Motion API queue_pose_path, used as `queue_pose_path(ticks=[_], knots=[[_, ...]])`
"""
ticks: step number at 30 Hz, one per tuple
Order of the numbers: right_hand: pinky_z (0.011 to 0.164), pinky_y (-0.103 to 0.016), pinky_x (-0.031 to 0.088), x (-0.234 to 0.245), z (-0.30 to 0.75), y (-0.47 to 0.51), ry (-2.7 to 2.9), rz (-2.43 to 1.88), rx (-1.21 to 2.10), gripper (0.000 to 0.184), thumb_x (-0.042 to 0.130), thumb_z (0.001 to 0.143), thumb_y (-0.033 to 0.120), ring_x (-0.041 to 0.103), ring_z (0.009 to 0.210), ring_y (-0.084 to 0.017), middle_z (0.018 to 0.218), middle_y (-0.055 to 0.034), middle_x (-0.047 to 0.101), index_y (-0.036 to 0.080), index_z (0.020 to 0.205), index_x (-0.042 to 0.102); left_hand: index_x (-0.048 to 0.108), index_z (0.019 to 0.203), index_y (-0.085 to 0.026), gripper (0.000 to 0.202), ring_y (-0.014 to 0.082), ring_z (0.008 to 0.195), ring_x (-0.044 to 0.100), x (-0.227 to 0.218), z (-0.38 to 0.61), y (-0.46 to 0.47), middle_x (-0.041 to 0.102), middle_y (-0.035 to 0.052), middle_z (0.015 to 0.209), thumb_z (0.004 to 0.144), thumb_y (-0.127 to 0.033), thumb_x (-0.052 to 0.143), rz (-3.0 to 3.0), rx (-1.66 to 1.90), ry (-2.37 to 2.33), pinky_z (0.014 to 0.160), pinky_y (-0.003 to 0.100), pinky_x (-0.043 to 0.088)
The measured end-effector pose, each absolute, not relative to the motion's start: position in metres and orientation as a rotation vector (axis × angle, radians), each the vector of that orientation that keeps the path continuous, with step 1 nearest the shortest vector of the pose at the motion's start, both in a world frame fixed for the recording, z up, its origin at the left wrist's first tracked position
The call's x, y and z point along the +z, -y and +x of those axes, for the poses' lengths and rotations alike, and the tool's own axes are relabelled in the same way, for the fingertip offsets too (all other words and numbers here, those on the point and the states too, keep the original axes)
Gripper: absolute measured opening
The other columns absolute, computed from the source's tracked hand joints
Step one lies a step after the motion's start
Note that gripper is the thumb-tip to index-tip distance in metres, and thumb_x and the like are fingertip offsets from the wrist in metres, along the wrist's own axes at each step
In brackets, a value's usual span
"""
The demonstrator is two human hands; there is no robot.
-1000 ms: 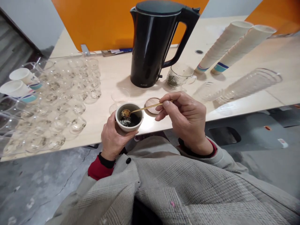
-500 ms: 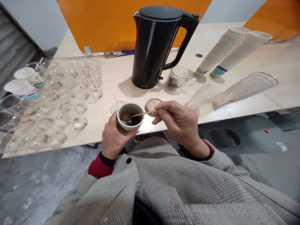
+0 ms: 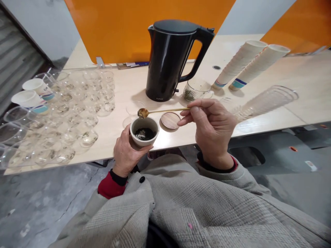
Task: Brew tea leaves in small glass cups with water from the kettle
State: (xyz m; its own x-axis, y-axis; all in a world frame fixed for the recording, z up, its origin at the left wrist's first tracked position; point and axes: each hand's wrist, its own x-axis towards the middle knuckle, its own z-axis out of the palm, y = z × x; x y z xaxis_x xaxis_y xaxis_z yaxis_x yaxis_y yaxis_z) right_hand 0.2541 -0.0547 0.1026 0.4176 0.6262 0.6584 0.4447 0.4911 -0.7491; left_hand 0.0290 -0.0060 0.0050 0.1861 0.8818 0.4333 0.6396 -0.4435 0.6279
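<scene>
My left hand (image 3: 126, 150) is wrapped round a small pale jar (image 3: 144, 141) holding dark, leafy bits that look like loose tea. Between thumb and fingers, my right hand (image 3: 210, 125) pinches the thin handle of a gold spoon (image 3: 165, 110). The spoon's bowl, carrying some of the dark bits, hangs just above the jar's far rim. Beside the jar, a round wooden lid (image 3: 170, 120) lies on the table. Two clear plastic cups (image 3: 134, 107) stand behind the jar, partly hidden by it and the spoon.
Many clear plastic cups (image 3: 88, 136) with bits in them crowd the table's left, along with two paper cups (image 3: 36, 86). A black kettle (image 3: 165, 65) and a glass cup (image 3: 198, 90) stand behind. Stacked paper cups (image 3: 243, 65) and stacked plastic cups (image 3: 269, 101) are at right.
My right hand has lifted the gold spoon out of the jar, raising its bowl above the rim with dark bits in it. The left hand still holds the jar.
</scene>
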Motion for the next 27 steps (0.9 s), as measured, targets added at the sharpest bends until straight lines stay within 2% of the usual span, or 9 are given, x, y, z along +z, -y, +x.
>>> queue_pose_path(ticks=[6,10,15,19,24,27], knots=[[0.067,-0.027,0.067,0.091,0.244,0.028,1.423,-1.075,-0.164,0.014,0.058,0.108,0.023,0.080,0.071,-0.013,0.089,0.0020,0.079,0.025,0.107,0.072,0.051,0.150,-0.025,0.106,0.0394,0.128,0.073,0.003,0.029,0.005,0.071,0.0144,0.146,0.062,-0.063,0.097,2.181,1.110,-1.469,0.103,0.049,0.062],[0.069,-0.025,0.065,0.071,0.244,0.009,1.656,-1.079,-0.285,0.018,0.055,0.108,0.018,0.080,0.072,-0.013,0.089,0.0000,0.081,0.023,0.107,0.072,0.050,0.151,-0.025,0.105,0.0383,0.129,0.073,0.003,0.029,0.004,0.070,0.0148,0.148,0.064,-0.061,0.096,2.195,1.109,-1.438,0.104,0.049,0.061],[0.073,-0.026,0.066,0.071,0.246,0.012,1.591,-1.100,-0.262,0.019,0.054,0.109,0.022,0.080,0.075,-0.013,0.091,-0.0010,0.081,0.023,0.111,0.073,0.049,0.151,-0.024,0.106,0.0388,0.128,0.073,0.003,0.028,0.005,0.070,0.0151,0.147,0.063,-0.060,0.097,2.182,1.117,-1.443,0.104,0.050,0.061],[0.079,-0.032,0.068,0.066,0.245,0.011,1.596,-1.034,-0.198,0.023,0.052,0.109,0.023,0.079,0.081,-0.016,0.091,-0.0030,0.080,0.026,0.113,0.075,0.049,0.151,-0.025,0.105,0.0379,0.130,0.072,0.006,0.028,0.005,0.069,0.0143,0.149,0.064,-0.059,0.097,2.170,1.092,-1.426,0.107,0.049,0.060],[0.075,-0.029,0.065,0.058,0.243,0.001,1.669,-0.984,-0.240,0.030,0.049,0.107,0.016,0.078,0.081,-0.015,0.092,-0.0035,0.081,0.026,0.111,0.076,0.048,0.153,-0.027,0.106,0.0379,0.132,0.071,0.008,0.029,0.005,0.069,0.0129,0.150,0.064,-0.057,0.097,2.148,1.077,-1.432,0.109,0.050,0.059],[0.076,-0.029,0.066,0.061,0.244,0.002,1.626,-0.988,-0.248,0.030,0.048,0.108,0.017,0.078,0.081,-0.015,0.091,-0.0032,0.081,0.025,0.112,0.076,0.049,0.152,-0.026,0.107,0.0386,0.131,0.072,0.007,0.029,0.005,0.070,0.0139,0.148,0.062,-0.056,0.097,2.147,1.078,-1.447,0.107,0.050,0.059]])
